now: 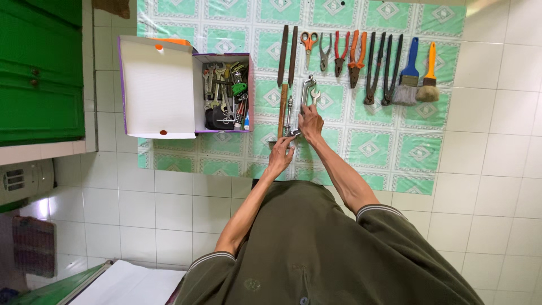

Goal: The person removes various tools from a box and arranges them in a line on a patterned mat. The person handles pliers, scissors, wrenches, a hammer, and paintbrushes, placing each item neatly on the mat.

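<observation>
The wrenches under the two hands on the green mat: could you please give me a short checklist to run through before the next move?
1. Both hands on the tools: ok. The left hand and right hand both touch the wrenches and the metal pieces below them.
2. Firm grip: cannot tell; the fingers hide the contact.
3. Row stays tidy: ok. The scissors, pliers and brushes lie side by side, apart from the hands.
4. Free mat to the right of the hands: ok.
5. Box open to the left: ok, lid folded back, tools inside.
</observation>
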